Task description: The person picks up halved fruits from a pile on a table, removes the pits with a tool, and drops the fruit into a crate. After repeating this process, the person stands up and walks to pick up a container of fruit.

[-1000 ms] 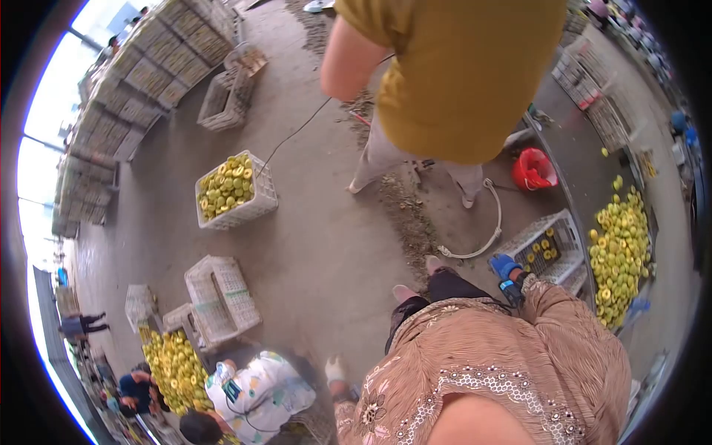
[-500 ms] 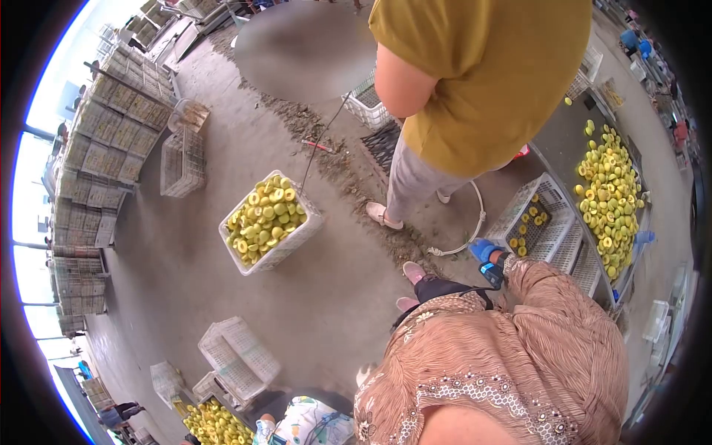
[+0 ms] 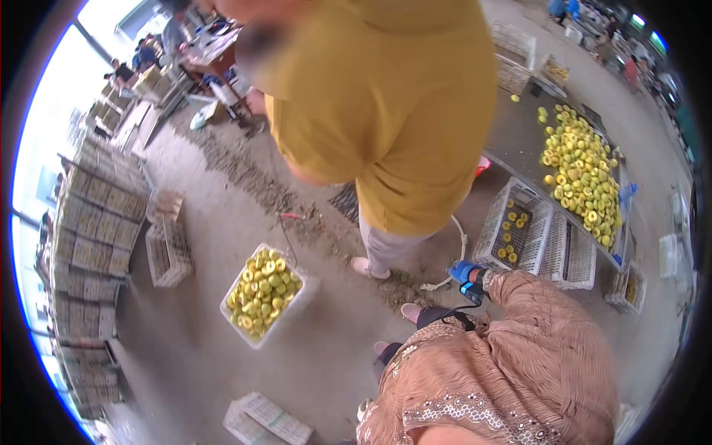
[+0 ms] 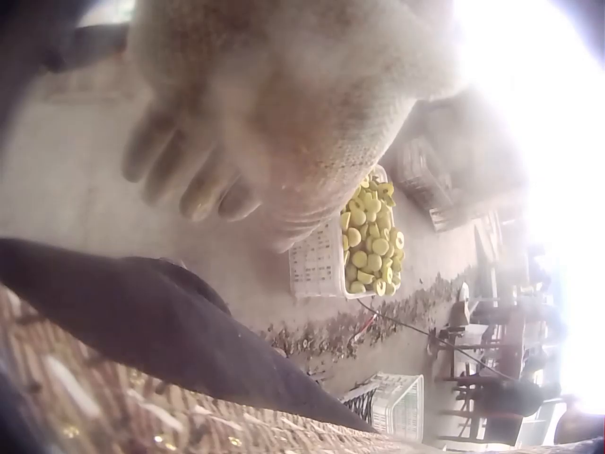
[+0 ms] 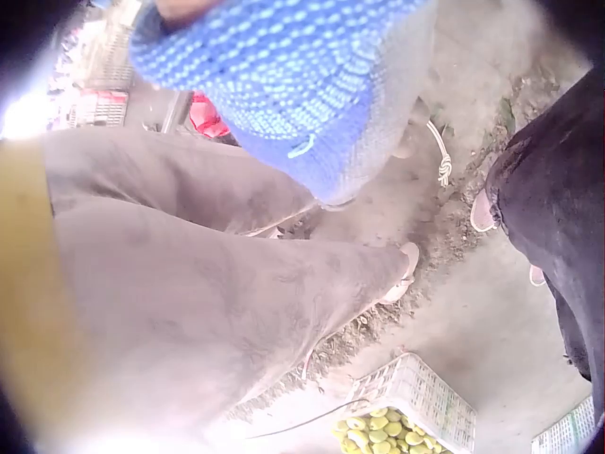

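Observation:
My left hand point(image 4: 189, 175), in a pale glove, hangs at my side with loosely curled fingers and holds nothing; it does not show in the head view. My right hand point(image 3: 463, 271) wears a blue knit glove point(image 5: 302, 95) and hangs beside my hip, its fingers hidden. A person in a yellow shirt point(image 3: 386, 111) stands close in front of me, their grey trousers point(image 5: 189, 284) filling the right wrist view. A white crate of yellow fruit point(image 3: 263, 293) sits on the concrete floor to my left front, also in the left wrist view point(image 4: 371, 246).
A metal table point(image 3: 519, 126) on the right carries a heap of yellow fruit point(image 3: 582, 174). Below it lean white crates point(image 3: 512, 226), one with a few fruit. Stacked crates point(image 3: 96, 230) line the left wall. An empty crate point(image 3: 167, 248) and a hose point(image 3: 460, 237) lie on the floor.
The head view has swung round and up. The person in yellow now stands much closer, and the fruit crate sits lower in view. My right hand stays by my hip.

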A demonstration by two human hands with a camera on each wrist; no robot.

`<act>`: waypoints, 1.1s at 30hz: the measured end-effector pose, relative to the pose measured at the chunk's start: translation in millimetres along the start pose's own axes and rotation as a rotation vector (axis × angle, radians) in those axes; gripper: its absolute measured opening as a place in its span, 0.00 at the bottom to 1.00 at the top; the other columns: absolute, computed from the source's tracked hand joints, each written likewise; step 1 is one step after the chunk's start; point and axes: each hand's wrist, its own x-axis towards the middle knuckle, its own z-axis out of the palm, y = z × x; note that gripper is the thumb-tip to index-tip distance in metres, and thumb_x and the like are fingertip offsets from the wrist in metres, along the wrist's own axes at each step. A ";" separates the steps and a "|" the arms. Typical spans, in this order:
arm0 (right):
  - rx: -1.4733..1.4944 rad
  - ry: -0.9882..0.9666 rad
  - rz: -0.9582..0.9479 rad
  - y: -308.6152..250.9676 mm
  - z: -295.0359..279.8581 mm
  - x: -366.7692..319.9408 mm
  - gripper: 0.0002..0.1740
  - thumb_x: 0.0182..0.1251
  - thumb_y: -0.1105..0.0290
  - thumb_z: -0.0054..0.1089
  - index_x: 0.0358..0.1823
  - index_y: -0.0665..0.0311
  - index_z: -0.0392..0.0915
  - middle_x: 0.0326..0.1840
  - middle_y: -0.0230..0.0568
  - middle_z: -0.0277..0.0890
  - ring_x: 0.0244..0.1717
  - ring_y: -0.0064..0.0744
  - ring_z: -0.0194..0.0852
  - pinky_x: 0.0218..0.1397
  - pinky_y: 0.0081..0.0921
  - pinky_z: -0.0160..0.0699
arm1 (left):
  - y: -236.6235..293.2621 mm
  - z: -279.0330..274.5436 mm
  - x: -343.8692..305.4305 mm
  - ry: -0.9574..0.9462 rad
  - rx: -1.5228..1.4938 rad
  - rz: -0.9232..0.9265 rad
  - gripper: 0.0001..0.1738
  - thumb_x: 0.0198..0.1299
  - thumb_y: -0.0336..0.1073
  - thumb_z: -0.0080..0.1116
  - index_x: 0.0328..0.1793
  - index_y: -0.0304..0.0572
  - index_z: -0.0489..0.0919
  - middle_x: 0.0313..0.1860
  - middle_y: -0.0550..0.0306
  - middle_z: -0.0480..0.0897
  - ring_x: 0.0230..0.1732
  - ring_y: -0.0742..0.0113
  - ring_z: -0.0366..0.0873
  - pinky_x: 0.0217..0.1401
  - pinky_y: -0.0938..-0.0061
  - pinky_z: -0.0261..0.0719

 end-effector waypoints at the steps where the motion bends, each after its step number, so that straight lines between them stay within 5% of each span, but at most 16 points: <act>1: -0.010 -0.005 0.009 7.4 7.8 5.1 0.29 0.61 0.46 0.51 0.44 0.67 0.80 0.44 0.62 0.77 0.49 0.60 0.76 0.52 0.46 0.73 | 9.1 -3.9 8.4 -0.010 -0.075 -0.065 0.18 0.60 0.48 0.54 0.47 0.45 0.79 0.43 0.51 0.81 0.43 0.52 0.79 0.44 0.63 0.78; 8: 0.019 0.044 -0.039 48.0 81.6 12.8 0.32 0.61 0.43 0.49 0.46 0.68 0.79 0.48 0.62 0.77 0.52 0.59 0.75 0.54 0.46 0.72 | 67.1 -35.4 53.0 -0.012 -0.203 -0.121 0.17 0.59 0.48 0.54 0.47 0.45 0.79 0.43 0.51 0.81 0.43 0.51 0.79 0.45 0.63 0.78; 11: 0.013 -0.037 -0.063 -11.2 50.1 -38.5 0.30 0.61 0.44 0.49 0.45 0.66 0.80 0.46 0.60 0.78 0.50 0.58 0.76 0.52 0.45 0.73 | 79.2 -48.5 69.1 0.003 -0.220 -0.104 0.17 0.59 0.48 0.54 0.48 0.46 0.79 0.44 0.51 0.81 0.44 0.51 0.79 0.45 0.63 0.78; 21: -0.021 -0.064 -0.006 -47.5 80.1 -71.8 0.29 0.60 0.46 0.51 0.46 0.65 0.79 0.44 0.56 0.80 0.46 0.54 0.79 0.48 0.45 0.74 | 80.5 -74.1 93.9 -0.010 -0.200 -0.060 0.17 0.59 0.48 0.54 0.48 0.46 0.79 0.44 0.51 0.81 0.45 0.51 0.79 0.46 0.62 0.78; 24: -0.216 -0.120 -0.190 -34.4 98.1 -65.4 0.30 0.61 0.43 0.49 0.46 0.63 0.80 0.45 0.53 0.80 0.48 0.54 0.78 0.49 0.45 0.74 | 80.2 -79.4 98.6 -0.015 -0.192 -0.051 0.17 0.59 0.48 0.54 0.48 0.46 0.79 0.44 0.50 0.81 0.45 0.51 0.79 0.46 0.62 0.78; 33: -0.031 -0.069 -0.027 -46.9 107.1 -83.5 0.30 0.63 0.43 0.46 0.46 0.62 0.81 0.46 0.55 0.80 0.50 0.55 0.77 0.52 0.44 0.72 | 70.5 -89.7 108.3 -0.036 -0.176 -0.039 0.17 0.58 0.47 0.55 0.48 0.47 0.79 0.45 0.50 0.81 0.46 0.50 0.79 0.46 0.62 0.78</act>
